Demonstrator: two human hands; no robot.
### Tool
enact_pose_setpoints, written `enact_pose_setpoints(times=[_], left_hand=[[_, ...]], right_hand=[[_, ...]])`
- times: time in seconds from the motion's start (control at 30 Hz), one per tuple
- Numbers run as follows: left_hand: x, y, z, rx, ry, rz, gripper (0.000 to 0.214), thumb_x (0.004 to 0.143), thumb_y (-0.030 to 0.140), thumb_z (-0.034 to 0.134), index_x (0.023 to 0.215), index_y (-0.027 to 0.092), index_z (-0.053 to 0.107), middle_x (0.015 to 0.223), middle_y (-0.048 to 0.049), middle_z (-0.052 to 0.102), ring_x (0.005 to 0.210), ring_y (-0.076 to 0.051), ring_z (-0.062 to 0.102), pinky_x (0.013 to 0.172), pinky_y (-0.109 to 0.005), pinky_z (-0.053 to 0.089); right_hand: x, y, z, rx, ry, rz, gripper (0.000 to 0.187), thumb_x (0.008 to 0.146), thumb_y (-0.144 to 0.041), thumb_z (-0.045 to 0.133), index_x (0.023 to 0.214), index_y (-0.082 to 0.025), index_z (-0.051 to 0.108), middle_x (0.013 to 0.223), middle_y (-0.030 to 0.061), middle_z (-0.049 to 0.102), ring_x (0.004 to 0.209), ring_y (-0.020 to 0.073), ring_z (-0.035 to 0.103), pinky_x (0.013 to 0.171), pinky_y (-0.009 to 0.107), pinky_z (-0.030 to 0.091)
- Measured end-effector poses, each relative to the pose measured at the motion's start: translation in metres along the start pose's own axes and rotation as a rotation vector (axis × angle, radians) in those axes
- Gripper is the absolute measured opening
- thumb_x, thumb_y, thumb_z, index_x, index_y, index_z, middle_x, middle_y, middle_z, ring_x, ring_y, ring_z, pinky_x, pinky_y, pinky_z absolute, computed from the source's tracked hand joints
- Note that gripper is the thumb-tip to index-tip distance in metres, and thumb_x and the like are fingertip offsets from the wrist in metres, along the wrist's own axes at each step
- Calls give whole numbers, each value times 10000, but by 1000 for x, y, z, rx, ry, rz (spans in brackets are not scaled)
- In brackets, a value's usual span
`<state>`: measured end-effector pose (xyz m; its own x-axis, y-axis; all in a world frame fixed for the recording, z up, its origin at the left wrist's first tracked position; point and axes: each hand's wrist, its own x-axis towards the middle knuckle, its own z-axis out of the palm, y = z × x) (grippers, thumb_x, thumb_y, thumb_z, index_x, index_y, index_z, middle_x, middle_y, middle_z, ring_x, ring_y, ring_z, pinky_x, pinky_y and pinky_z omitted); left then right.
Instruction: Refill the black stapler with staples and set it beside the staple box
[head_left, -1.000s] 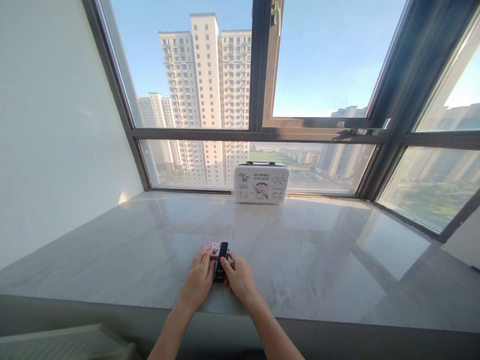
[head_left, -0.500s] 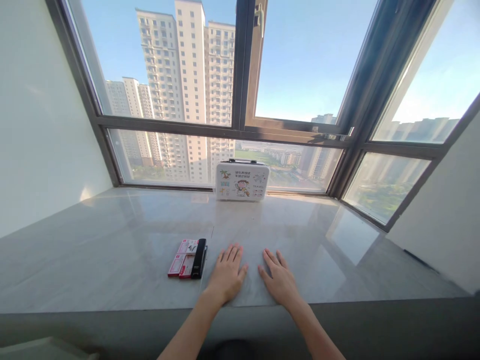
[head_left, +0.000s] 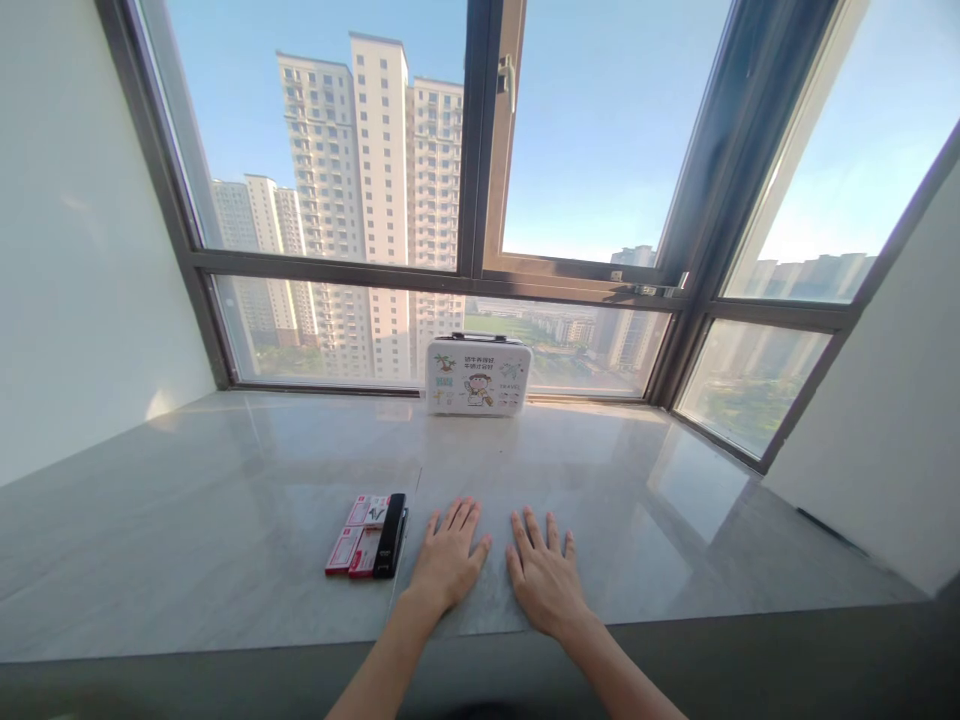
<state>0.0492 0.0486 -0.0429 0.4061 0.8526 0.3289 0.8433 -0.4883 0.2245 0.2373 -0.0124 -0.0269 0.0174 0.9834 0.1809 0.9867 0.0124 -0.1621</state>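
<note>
Palm down on the grey marble-look sill (head_left: 247, 540) rests my left hand (head_left: 448, 560), its fingers stretched out and holding nothing. My right hand (head_left: 546, 572) lies flat beside it, a short gap away, fingers spread. Left of my left hand, without touching it, is a black stapler (head_left: 390, 537) standing lengthwise along the right side of several small red-and-white boxes (head_left: 358, 540). Behind both hands, near the window, a white carry case (head_left: 478, 378) with cartoon prints and a dark handle stands upright.
Dark window frames (head_left: 330, 275) rise along the back and right of the sill. White walls flank it, the left wall (head_left: 60, 250) and the right wall (head_left: 862, 440). The sill's front edge (head_left: 247, 652) runs just below my wrists.
My right hand has shifted slightly left and spread its fingers wider. My left hand stays flat. The view has tilted up a little, so the whole scene sits lower.
</note>
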Motion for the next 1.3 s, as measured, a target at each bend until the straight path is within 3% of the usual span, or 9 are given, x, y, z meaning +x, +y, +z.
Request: enact_pose_setpoints(times=[0.7,1.3], left_hand=[[0,2,5,25,-16,-16,610,985,507,307,1549,277,337,1626,-17,273,1514,-246,202,1226,-539,161],[-1,3,-1,48,-68,-27,610,1002,547,265,1556,298,310,1640,6,235,1519,-200,182,1239,-458,134]], right_hand=[[3,-1,8,9,37,83,623,997,-520,300,1582,-307,270,1643,12,183,1504,361,17,1158,619,8],[6,2,15,33,59,91,626,997,-529,286,1583,-307,266,1643,29,186,1504,350,26,1154,618,-6]])
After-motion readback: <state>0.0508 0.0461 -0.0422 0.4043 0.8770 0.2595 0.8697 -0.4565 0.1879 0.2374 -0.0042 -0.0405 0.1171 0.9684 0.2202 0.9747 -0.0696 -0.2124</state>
